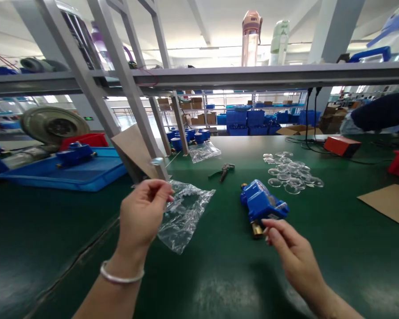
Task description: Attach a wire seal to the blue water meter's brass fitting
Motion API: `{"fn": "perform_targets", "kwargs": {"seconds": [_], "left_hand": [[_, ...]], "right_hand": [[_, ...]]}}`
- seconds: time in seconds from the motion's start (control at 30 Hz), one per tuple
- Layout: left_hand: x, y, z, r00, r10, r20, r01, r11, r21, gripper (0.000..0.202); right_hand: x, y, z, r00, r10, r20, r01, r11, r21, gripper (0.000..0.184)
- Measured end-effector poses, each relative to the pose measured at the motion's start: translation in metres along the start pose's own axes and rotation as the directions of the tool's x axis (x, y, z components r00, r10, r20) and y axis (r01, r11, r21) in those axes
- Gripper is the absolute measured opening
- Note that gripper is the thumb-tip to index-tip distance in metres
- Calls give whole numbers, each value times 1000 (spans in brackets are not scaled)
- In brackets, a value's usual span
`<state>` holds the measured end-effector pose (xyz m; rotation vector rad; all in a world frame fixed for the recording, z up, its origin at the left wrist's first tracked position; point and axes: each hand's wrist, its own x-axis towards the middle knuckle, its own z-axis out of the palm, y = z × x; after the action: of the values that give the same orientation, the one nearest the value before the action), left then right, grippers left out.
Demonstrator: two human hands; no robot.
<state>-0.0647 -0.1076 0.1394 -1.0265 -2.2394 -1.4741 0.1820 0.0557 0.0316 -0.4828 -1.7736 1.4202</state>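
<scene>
From the head camera, the left hand, with a silver bangle on its wrist, is raised above the green table with its fingers curled together, pinching the top edge of a clear plastic bag; the bag hangs crumpled from the fingertips and its lower end rests on the table. The right hand is low and half open, fingers stretched forward, holding nothing; its fingertips are at the near end of a blue water meter, touching or just short of it. The meter lies on its side on the table, between the bag and a scatter of clear round lenses, with a brass fitting showing at its near end. A pale label shows on the meter's face, but its writing is too small to read. A pair of pliers lies just beyond the bag. Farther back, another clear bag lies beside a cluster of blue meters. To the left sits a blue tray carrying another blue meter. An orange box sits at the right rear, and a cardboard sheet lies near the right edge. Another person's dark sleeve reaches in at the far right. Bottles stand on the overhead shelf; no brand can be read anywhere.
</scene>
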Motion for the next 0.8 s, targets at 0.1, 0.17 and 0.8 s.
{"fn": "perform_targets", "kwargs": {"seconds": [0.1,0.17,0.8], "left_hand": [[-70,35,42,916,-72,395,148,975,-167,22],[-109,50,70,792,-47,608,208,958,-196,23],[-102,60,121,460,280,842,-168,959,-227,20]], "right_hand": [[-22,-17,25,993,0,116,-22,982,188,31],[-29,-19,30,995,-16,95,-4,978,206,27],[-42,8,-26,968,-196,157,241,898,-368,23]]}}
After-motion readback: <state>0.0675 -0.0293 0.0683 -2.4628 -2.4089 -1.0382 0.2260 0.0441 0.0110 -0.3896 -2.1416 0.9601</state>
